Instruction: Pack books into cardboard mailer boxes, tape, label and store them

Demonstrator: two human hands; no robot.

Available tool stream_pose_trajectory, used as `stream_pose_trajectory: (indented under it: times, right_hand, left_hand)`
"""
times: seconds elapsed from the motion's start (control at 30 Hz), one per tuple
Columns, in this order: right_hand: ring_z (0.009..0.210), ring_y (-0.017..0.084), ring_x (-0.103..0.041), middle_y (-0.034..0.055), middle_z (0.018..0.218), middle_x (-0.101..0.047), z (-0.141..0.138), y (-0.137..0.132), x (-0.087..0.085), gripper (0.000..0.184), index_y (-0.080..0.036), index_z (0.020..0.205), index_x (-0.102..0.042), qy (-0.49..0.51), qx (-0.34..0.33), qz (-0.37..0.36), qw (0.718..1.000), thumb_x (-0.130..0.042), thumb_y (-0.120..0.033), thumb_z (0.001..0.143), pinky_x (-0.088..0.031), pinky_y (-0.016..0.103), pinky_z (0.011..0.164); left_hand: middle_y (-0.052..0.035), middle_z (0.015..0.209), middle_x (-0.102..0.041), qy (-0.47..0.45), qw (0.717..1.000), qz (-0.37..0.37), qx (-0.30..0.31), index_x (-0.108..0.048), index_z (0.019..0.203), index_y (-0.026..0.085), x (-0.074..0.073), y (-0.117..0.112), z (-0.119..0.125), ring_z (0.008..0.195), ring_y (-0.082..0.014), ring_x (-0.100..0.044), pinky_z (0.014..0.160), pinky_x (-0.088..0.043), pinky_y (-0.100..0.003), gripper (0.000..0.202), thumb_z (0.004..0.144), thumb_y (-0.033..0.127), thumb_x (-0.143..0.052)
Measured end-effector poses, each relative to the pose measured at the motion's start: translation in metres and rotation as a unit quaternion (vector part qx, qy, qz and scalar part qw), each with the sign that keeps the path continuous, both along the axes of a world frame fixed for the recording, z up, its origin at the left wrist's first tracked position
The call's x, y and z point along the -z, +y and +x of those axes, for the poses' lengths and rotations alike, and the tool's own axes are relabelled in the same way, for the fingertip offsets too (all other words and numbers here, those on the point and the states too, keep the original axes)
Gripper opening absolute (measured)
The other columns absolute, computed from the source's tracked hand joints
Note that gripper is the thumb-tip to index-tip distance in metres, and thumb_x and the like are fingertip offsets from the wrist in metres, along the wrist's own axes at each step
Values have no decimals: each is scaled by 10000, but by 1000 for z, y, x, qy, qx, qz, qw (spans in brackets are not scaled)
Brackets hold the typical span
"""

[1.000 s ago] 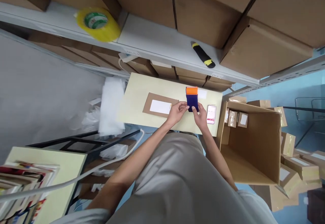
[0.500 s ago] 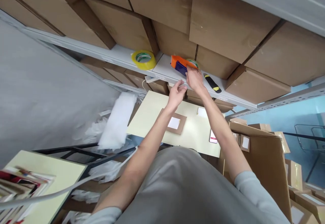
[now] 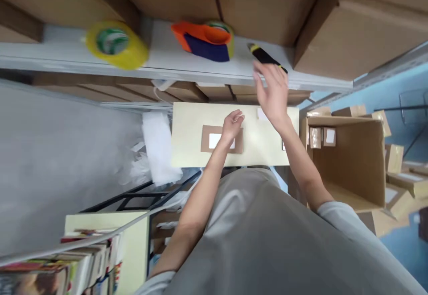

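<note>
An orange and blue tape dispenser lies on the white shelf, with nothing holding it. My right hand hovers below the shelf edge with fingers spread, near a black and yellow utility knife, and holds nothing. My left hand rests with curled fingers over a flat brown parcel with a white label on the small pale table; what the fingers hold, if anything, is hidden.
A yellow tape roll sits on the shelf at left. Big cardboard boxes fill the shelf above. An open carton with small parcels stands at right. White plastic wrap lies left of the table, and books are stacked at the lower left.
My right hand carried the tape dispenser from the table up to the shelf, let go of it and pulled back to the right. My left hand came down onto the parcel.
</note>
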State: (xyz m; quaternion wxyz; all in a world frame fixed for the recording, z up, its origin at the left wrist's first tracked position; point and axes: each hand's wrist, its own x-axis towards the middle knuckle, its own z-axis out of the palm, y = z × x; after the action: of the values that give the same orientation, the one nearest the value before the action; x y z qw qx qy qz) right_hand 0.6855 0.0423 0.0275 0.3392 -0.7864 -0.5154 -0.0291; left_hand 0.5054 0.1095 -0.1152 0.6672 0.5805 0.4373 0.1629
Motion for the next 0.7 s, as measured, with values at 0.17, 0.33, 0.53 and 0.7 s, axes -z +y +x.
stream_pose_trajectory:
  times: [0.17, 0.33, 0.53, 0.7]
  right_hand:
    - [1182, 309, -783, 174, 1302, -796, 17, -118, 136, 463, -208, 1341, -794, 234, 177, -19, 956, -502, -530, 1185, -640, 526, 1125]
    - [1175, 327, -788, 264, 1402, -748, 39, -120, 252, 422, -128, 1359, -762, 358, 279, -115, 883, -634, -451, 1120, -658, 550, 1096]
    - [1193, 287, -763, 268, 1437, -691, 43, -108, 303, 375, -87, 1416, -735, 368, 317, -171, 857, -640, -278, 1108, -628, 466, 1137]
    - [1171, 290, -751, 226, 1335, -724, 35, -113, 313, 344, -111, 1382, -752, 365, 297, -170, 866, -606, -273, 1115, -623, 483, 1128]
  left_hand:
    - [-171, 1385, -813, 83, 996, -10, 11, -794, 1207, 187, 70, -25, 35, 1332, -317, -771, 1245, -564, -506, 290, 927, 258, -780]
    - [-169, 1270, -815, 169, 985, 1, -10, -780, 1118, 186, 132, -35, 87, 1197, -310, -795, 1203, -569, -506, 216, 902, 172, -768]
    - [-99, 1062, -716, 196, 979, 52, 15, -719, 895, 233, 170, -40, 111, 1146, -299, -744, 1200, -544, -499, 113, 913, 128, -682]
    - [-106, 1107, -693, 209, 974, 87, 3, -771, 1035, 225, 176, -51, 111, 1155, -297, -728, 1181, -551, -477, 181, 940, 135, -647]
